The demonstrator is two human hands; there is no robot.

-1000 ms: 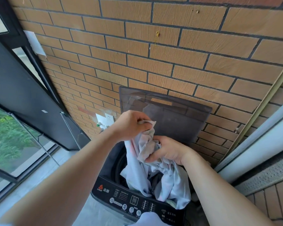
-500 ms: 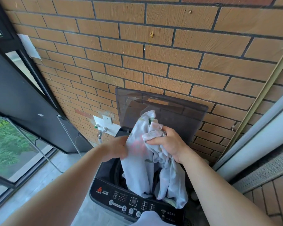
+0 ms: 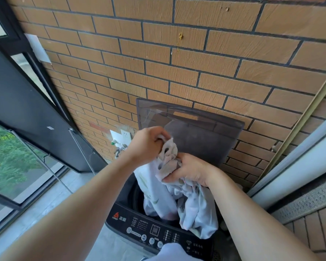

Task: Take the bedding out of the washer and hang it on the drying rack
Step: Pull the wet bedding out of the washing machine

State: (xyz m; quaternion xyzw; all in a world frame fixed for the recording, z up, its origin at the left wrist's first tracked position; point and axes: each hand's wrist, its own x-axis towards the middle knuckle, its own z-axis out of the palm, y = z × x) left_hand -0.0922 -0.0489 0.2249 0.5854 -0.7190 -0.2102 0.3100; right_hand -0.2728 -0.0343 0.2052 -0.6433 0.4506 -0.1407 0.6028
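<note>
The bedding [image 3: 158, 194] bunched in the left hand [image 3: 149, 144] and the right hand [image 3: 190, 170] is thin, soft cloth, pale and matt, heavily creased, with a faint print. Below the hands, the control panel [image 3: 154, 230] of the washer [image 3: 124, 187] is dark glossy plastic with smooth round buttons. Behind the hands, the raised lid [image 3: 196, 132] is smoky see-through plastic, smooth and shiny. Above it the wall [image 3: 177, 53] is matt tan brick, rough and streaked, with dark recessed joints. Left of the left hand a small tap [image 3: 119, 149] looks like dull metal, under a smooth white plastic socket [image 3: 125, 134]. Farther left the window frame [image 3: 26, 102] is dark and matt. Right of the right hand lies a coarse grey woven mat [image 3: 309, 198].
</note>
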